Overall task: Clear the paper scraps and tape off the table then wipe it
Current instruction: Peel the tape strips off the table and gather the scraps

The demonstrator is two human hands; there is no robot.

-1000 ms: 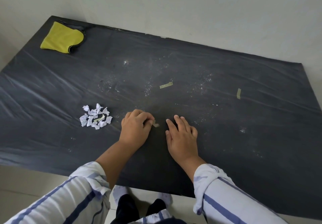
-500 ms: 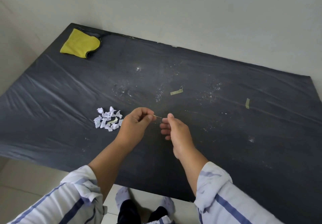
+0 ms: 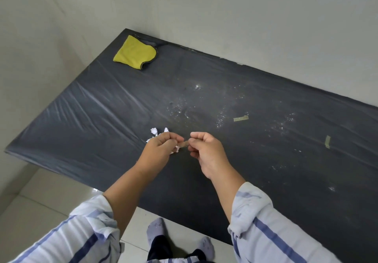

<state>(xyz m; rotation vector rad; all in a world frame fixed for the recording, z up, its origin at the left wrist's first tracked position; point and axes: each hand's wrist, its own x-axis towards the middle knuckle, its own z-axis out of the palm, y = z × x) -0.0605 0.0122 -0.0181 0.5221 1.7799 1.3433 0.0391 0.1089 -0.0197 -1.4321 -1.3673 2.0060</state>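
Head view: the strip of tape (image 3: 183, 144), stuck to the table (image 3: 102, 119) a second ago, is now lifted clear. The left hand (image 3: 161, 150) and right hand (image 3: 206, 152) pinch its ends, seemingly just above the paper scraps (image 3: 154, 131). A second tape piece (image 3: 241, 118) and a third tape piece (image 3: 327, 141) are left to peel, and the cloth (image 3: 135, 52) lies unused.

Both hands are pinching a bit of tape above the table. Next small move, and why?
Probably let go with the right hand and have the left hand drop the peeled tape strip onto the paper scraps just beneath it. The strip is already off the table, that pile is nearest, and the middle tape strip and right tape strip lie unpicked.
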